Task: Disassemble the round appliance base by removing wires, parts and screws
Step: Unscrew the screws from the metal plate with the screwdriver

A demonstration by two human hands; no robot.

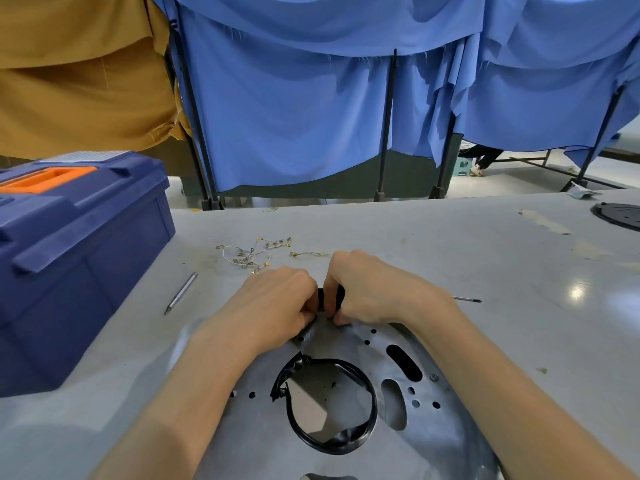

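A round grey metal appliance base (433, 441) lies flat near the table's front edge, with several holes and slots. A torn black rubber ring (367, 434) lines its large central opening. At the base's far rim sits a small black part (330, 297). My left hand (280, 299) and my right hand (367, 285) both have fingers curled around this black part, meeting over it. Much of the part is hidden by my fingers. A bunch of removed white wires (256, 252) with brass terminals lies behind my hands.
A blue toolbox (72, 258) with an orange handle stands at the left. One screwdriver bit (180, 292) lies by the toolbox, another (467, 299) to the right of my right hand. A dark round plate (620, 216) sits far right. Blue and tan curtains hang behind.
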